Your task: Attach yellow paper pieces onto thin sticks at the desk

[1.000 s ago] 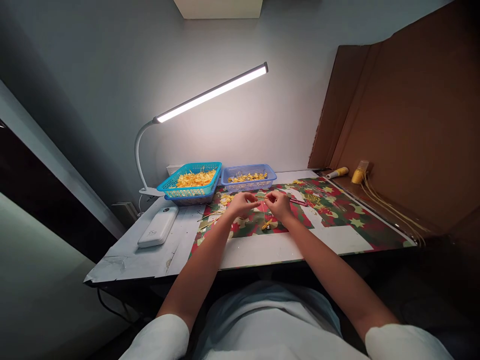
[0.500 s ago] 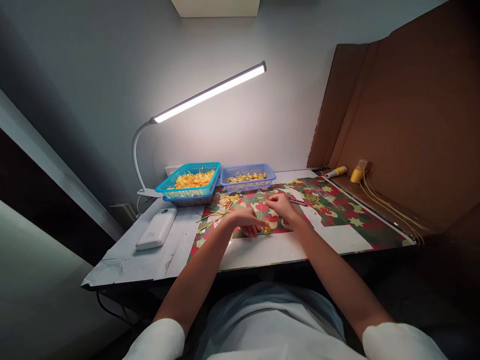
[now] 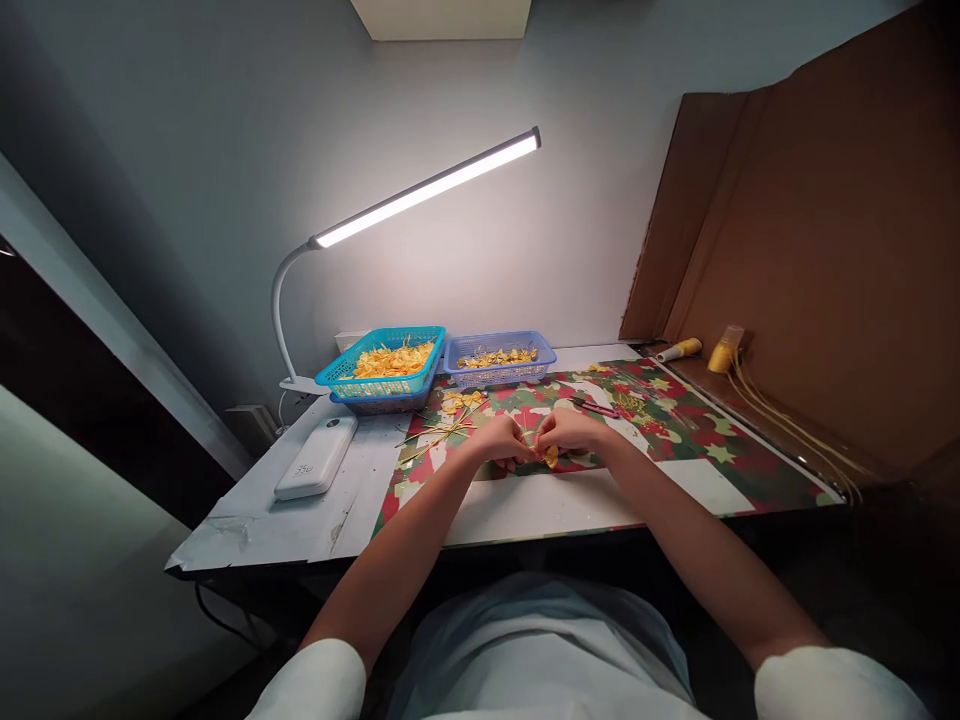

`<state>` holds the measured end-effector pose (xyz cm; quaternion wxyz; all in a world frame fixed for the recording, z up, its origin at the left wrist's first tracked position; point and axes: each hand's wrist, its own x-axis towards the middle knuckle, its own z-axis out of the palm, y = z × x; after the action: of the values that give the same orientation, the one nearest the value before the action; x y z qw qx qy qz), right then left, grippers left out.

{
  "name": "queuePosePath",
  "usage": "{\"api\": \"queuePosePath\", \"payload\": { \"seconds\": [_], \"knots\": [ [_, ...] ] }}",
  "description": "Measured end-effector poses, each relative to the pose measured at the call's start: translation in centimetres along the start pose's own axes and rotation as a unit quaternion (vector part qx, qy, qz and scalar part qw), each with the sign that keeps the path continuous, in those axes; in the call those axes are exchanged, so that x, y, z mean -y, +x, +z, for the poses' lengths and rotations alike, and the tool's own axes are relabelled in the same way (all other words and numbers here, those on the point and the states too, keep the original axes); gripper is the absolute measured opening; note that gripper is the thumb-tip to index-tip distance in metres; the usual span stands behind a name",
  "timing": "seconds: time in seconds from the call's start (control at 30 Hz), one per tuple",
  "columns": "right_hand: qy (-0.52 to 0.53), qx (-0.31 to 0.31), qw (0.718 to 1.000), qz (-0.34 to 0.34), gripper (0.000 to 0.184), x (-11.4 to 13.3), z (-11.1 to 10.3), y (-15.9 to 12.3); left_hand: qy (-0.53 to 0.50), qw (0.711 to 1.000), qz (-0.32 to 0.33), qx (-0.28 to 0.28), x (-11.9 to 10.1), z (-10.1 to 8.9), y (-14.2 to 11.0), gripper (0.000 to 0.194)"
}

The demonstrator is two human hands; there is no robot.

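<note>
My left hand (image 3: 504, 440) and my right hand (image 3: 568, 432) meet low over the patterned sheet, fingertips nearly touching. A small yellow flower-like piece (image 3: 552, 457) pokes out below my right fingers. Both hands are closed in a pinch at this piece; the exact grip points are hidden by the fingers. Beyond my left hand, finished-looking yellow flowers (image 3: 463, 401) lie with thin green-yellow stems (image 3: 442, 432). Pink-handled pliers or snips (image 3: 596, 408) rest just past my right hand.
A turquoise basket (image 3: 382, 385) of yellow petal pieces sits left of a blue-violet basket (image 3: 501, 374) with more yellow pieces. A white power bank (image 3: 317, 458) and lamp (image 3: 279, 310) stand left. Cardboard (image 3: 795, 220), a yellow spool (image 3: 726, 350) and thin gold stems (image 3: 795, 425) are at right.
My right hand has come down and left to meet the left hand, which has drawn its fingers in. The yellow piece now shows beneath the right fingers. The view has shifted slightly.
</note>
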<state>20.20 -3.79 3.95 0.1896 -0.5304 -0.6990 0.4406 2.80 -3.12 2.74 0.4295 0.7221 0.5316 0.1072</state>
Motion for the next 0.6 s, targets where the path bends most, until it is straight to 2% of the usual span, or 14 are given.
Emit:
{"api": "queuePosePath", "payload": {
  "seconds": [0.1,0.17,0.23,0.3,0.43,0.6],
  "knots": [
    [0.050,-0.037,0.998,-0.011,0.005,-0.7,0.0,1.1,-0.003,1.000,0.003,0.008,-0.1,-0.6,-0.3,0.030],
    [0.118,-0.106,0.987,-0.028,0.005,-0.9,-0.1,1.7,-0.016,0.999,-0.012,0.025,-0.2,-1.1,-0.6,0.035],
    [0.195,-0.192,0.961,-0.042,0.008,-0.9,-0.2,2.2,-0.047,0.998,-0.026,0.038,-0.4,-1.4,-0.8,0.040],
    [0.257,-0.250,0.932,-0.044,0.010,-0.9,-0.1,2.6,-0.105,0.993,-0.026,0.035,-0.6,-1.4,-0.7,0.043],
    [0.317,-0.311,0.895,-0.044,0.014,-1.2,0.8,3.2,-0.277,0.961,0.011,-0.008,-0.6,-0.5,0.1,0.049],
    [0.308,-0.362,0.876,-0.078,0.020,-1.8,2.2,3.4,-0.396,0.913,0.035,-0.092,-0.9,0.9,0.8,0.037]
  ]
}}
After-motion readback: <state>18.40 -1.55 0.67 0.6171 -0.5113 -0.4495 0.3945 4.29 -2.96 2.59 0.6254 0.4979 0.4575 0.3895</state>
